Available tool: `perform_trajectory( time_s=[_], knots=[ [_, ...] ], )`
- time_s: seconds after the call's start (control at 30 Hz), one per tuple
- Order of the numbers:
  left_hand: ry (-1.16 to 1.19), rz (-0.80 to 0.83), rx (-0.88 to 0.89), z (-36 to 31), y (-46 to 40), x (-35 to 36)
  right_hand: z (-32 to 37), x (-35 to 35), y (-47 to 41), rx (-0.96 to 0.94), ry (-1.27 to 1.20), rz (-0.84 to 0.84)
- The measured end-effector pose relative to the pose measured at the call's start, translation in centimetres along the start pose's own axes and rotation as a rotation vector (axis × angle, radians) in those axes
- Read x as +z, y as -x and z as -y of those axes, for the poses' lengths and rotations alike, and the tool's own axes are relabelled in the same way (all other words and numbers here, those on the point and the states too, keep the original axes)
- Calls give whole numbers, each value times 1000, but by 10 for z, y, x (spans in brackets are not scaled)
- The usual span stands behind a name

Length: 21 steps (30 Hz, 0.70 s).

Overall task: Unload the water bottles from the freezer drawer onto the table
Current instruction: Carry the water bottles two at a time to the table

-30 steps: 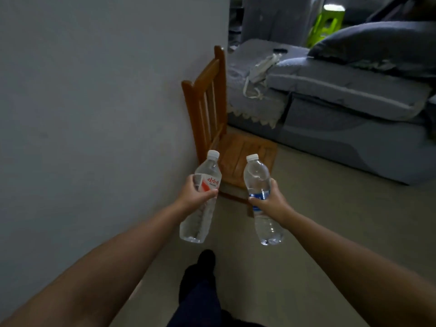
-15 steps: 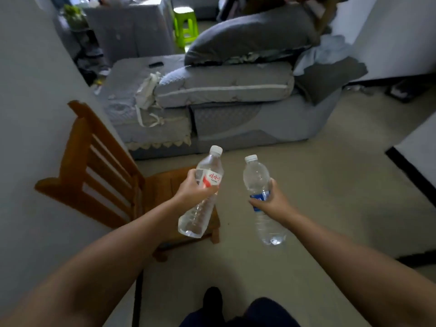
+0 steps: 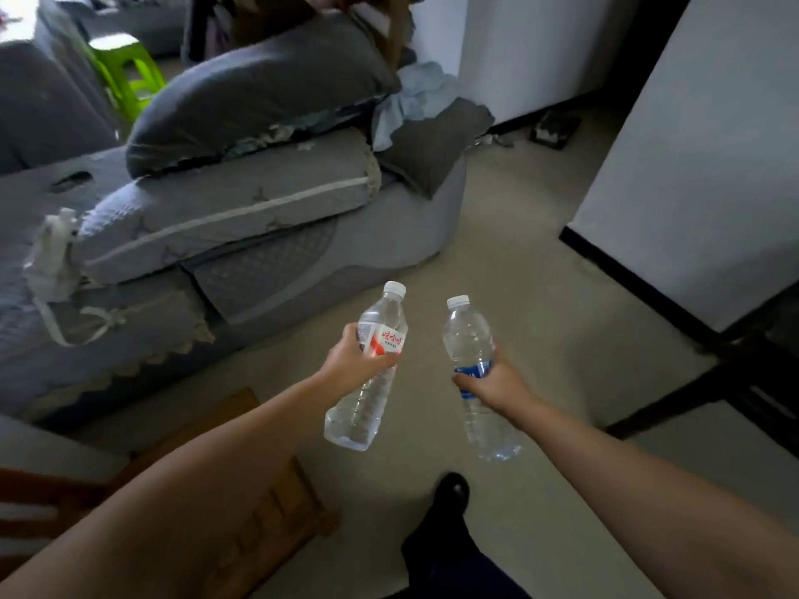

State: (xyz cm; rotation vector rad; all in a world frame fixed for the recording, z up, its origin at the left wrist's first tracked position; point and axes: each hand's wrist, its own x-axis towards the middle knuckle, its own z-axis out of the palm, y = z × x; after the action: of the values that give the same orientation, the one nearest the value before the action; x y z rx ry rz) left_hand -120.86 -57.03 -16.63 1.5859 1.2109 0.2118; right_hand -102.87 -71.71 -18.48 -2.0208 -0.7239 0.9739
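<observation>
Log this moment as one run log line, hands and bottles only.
left hand: grips red-label bottle | right hand: grips blue-label bottle | both caps on | bottles apart, held over floor | table: not seen

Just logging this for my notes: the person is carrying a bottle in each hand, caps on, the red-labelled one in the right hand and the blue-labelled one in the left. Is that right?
Not quite: the hands are swapped. In the head view the red-labelled bottle is gripped by the left hand, and the blue-labelled bottle by the right hand. The rest stands: one bottle in each hand, both with their white caps on.
</observation>
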Motion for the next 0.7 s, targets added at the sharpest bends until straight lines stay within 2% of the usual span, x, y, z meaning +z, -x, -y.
perform_trajectory(
  time_s=[0.33, 0.7],
  knots=[
    [-115, 121, 89, -131, -154, 96, 5, -144, -125, 26, -84, -168],
    [-260, 412, 220, -244, -310, 213, -25, -269, -226, 207, -139, -410]
  ],
)
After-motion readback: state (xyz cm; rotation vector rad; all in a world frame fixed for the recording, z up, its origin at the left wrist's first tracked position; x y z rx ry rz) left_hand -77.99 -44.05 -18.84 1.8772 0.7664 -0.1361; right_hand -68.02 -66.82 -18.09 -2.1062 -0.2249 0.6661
